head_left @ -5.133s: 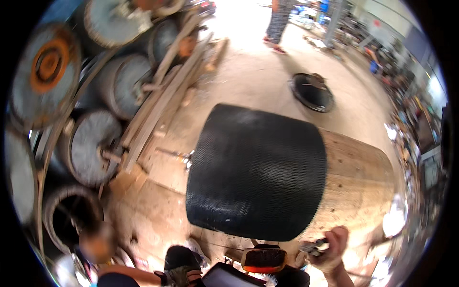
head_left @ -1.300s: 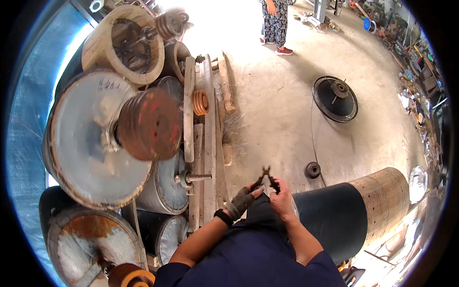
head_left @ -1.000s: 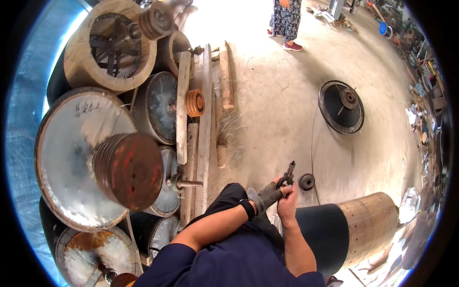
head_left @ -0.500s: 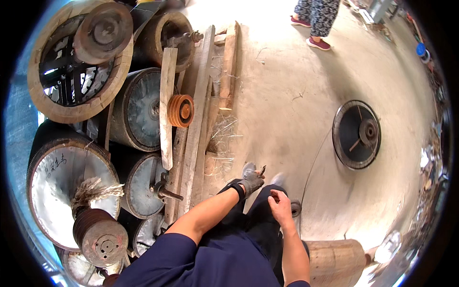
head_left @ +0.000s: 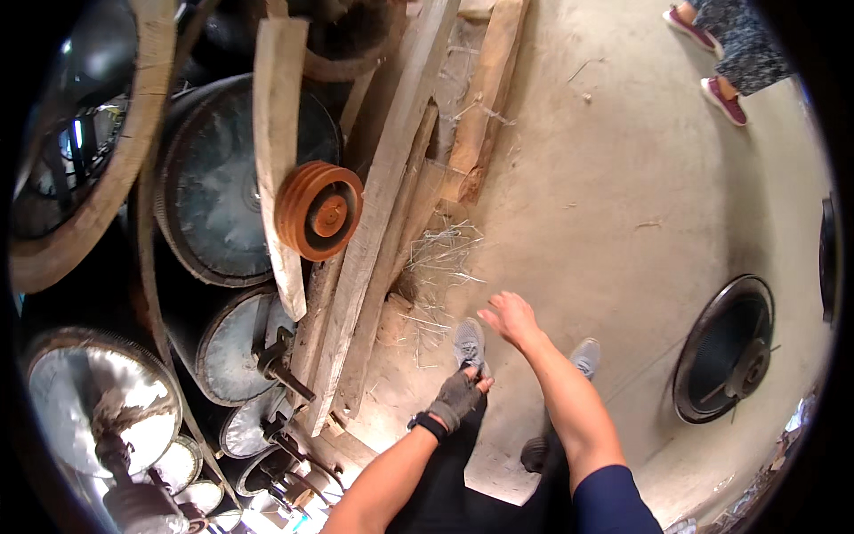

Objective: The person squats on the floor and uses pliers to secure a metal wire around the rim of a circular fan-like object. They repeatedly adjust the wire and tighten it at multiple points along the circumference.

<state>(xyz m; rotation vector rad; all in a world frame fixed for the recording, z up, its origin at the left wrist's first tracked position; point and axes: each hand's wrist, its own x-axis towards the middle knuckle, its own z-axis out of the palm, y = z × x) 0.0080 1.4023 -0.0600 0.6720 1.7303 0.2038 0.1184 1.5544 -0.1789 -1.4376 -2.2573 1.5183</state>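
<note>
My left hand [head_left: 455, 400], in a grey fingerless glove with a dark band at the wrist, is low in front of my body beside my grey shoe [head_left: 469, 342]. Its fingers are curled, and a small dark thing at the fingertips is too unclear to name. Farther forward, my bare right hand [head_left: 512, 318] reaches over the floor with thumb and fingers apart and nothing in it. Thin wire-like scraps [head_left: 445, 249] lie ahead and to the left of it, beside long wooden beams [head_left: 391, 178].
At left stand large metal-faced drums [head_left: 236, 182], a plank [head_left: 276, 116] and an orange-brown grooved pulley [head_left: 320, 212]. A dark round reel [head_left: 725, 347] is on the floor at right. A person in patterned trousers [head_left: 743, 44] is at the upper right.
My view has turned toward the drums, which look larger and closer. My right hand has stretched forward and left, opening out, past my left hand. My left hand stays low.
</note>
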